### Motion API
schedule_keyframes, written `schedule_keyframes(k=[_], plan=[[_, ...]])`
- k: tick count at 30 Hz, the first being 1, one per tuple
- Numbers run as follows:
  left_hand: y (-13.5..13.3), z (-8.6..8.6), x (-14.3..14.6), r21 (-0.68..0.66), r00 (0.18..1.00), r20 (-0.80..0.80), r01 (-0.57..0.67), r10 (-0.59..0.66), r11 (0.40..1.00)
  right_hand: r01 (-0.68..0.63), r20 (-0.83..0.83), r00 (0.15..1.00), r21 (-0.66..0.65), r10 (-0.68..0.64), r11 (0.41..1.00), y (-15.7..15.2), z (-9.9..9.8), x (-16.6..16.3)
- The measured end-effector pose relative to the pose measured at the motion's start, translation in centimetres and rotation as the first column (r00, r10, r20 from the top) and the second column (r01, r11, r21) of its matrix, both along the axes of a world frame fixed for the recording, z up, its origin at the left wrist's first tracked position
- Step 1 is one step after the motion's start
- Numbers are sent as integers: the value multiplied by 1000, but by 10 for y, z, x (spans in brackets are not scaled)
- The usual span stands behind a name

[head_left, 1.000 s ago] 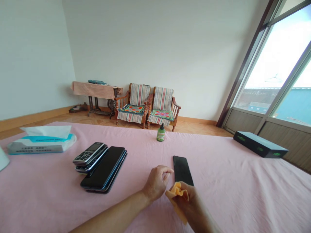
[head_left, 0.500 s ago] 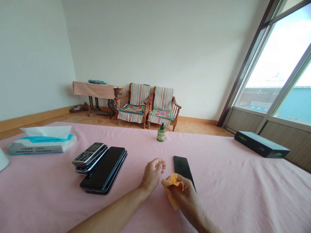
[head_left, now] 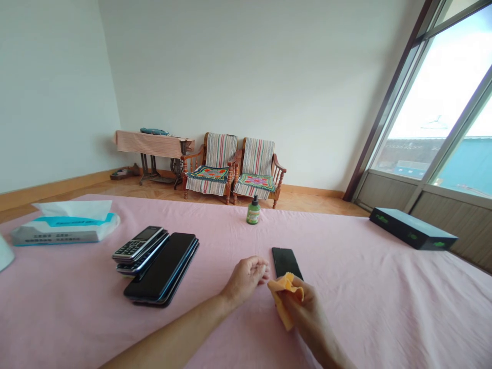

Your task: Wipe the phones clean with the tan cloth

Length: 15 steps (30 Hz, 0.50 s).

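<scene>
A black smartphone (head_left: 286, 262) lies flat on the pink cloth, its near part covered by my right hand. My right hand (head_left: 307, 305) is closed on a crumpled yellow cloth (head_left: 287, 294), holding it over the phone's near end. Just left of the phone is my left hand (head_left: 248, 279), half open with loosely bent fingers and nothing visible in them. Whether its fingertips touch the phone I cannot tell. Further left, a stack of smartphones (head_left: 165, 266) lies beside stacked keypad phones (head_left: 140, 243).
Beyond the phone stands a green spray bottle (head_left: 253, 211). A tissue pack (head_left: 69, 228) lies at the left, part of a white object (head_left: 4, 253) at the left edge. A black box (head_left: 413, 230) sits at the far right. Two chairs (head_left: 234, 169) stand past the pink-covered surface (head_left: 365, 307).
My right hand and the yellow cloth have shifted right, over the phone's near end. My left hand has edged right towards the phone, its fingers more bent.
</scene>
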<state>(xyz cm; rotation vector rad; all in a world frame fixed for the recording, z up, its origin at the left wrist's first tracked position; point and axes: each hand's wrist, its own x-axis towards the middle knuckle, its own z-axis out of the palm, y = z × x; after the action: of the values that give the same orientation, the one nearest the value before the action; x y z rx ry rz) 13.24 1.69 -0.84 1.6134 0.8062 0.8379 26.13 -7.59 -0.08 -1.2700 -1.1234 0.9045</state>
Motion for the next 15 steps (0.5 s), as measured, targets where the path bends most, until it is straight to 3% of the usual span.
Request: schedule_keyframes(k=[5, 10, 13, 15], plan=[[-10, 17, -29, 165, 989, -143, -5, 29, 986, -42, 293, 956, 90, 14, 995, 1, -9, -7], [-10, 44, -97, 354, 949, -263, -71, 172, 933, -91, 513, 859, 157, -2, 983, -2, -8, -9], [-4, 53, -144, 673, 795, -376, -118, 476, 730, -107, 547, 837, 156, 5, 982, -3, -7, -9], [0, 53, -172, 782, 686, -386, -111, 616, 613, -109, 569, 822, 157, 0, 982, -4, -6, -10]])
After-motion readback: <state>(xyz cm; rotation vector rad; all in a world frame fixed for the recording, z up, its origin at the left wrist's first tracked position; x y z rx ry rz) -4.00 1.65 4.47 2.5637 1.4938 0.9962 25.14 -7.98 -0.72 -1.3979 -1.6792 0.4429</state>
